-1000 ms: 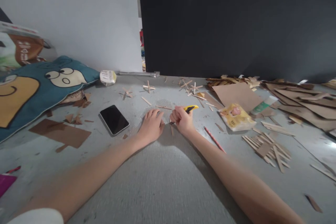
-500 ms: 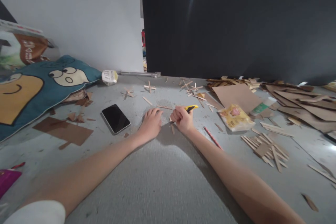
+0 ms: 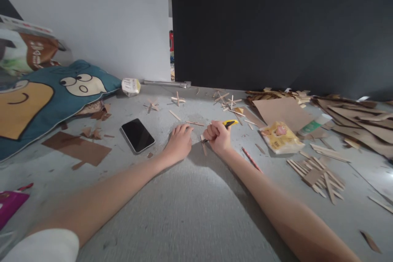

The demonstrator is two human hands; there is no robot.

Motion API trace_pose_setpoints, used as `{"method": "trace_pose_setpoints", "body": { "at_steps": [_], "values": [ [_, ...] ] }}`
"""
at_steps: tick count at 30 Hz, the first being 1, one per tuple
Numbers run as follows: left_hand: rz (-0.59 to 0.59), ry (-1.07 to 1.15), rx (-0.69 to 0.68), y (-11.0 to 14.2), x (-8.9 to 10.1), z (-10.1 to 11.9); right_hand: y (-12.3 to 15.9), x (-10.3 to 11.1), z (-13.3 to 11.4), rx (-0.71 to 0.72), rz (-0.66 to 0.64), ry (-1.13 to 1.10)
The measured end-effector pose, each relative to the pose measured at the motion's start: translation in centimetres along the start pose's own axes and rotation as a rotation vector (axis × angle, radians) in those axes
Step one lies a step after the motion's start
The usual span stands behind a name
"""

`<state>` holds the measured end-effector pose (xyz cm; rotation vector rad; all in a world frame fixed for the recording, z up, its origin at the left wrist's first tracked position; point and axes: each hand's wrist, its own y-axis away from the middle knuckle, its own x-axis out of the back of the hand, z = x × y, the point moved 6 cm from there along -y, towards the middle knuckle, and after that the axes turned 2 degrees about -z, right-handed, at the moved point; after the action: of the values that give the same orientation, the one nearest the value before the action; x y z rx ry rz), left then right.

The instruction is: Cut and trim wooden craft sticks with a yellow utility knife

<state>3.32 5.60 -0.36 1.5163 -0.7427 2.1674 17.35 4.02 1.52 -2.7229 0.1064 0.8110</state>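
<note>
My right hand is closed round a yellow utility knife, its blade end pointing down-left at a small wooden stick lying on the grey floor. My left hand rests palm down just left of that stick, fingers stretched forward and flat on the floor. Whether its fingertips press on a stick is hidden. Both forearms reach out from the bottom of the view.
A black phone lies left of my left hand. A blue cartoon cushion sits at far left, with brown cardboard scraps near it. Right of my hands are a red pencil, a yellow packet, loose sticks and cardboard sheets.
The view has shifted slightly, so everything sits a little to the right and higher. My hands keep the same pose by the stick.
</note>
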Motion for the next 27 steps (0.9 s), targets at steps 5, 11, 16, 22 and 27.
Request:
{"method": "trace_pose_setpoints", "body": {
  "at_steps": [5,11,16,22,27],
  "values": [
    [0.031,0.066,0.014,0.0,0.3,0.3,0.1,0.1,0.2,-0.008,0.019,-0.005],
    [-0.029,0.145,-0.15,0.2,0.9,2.1,0.3,-0.3,-0.1,-0.002,0.029,-0.005],
    [-0.071,0.17,-0.164,0.2,0.7,2.0,0.5,-0.3,-0.4,0.012,0.034,-0.017],
    [-0.106,0.194,-0.144,0.2,0.7,1.9,0.4,0.1,-0.5,0.019,0.044,-0.034],
    [-0.112,0.18,-0.141,0.2,0.8,2.1,0.4,0.2,-0.2,0.008,0.033,-0.028]
  ]
}}
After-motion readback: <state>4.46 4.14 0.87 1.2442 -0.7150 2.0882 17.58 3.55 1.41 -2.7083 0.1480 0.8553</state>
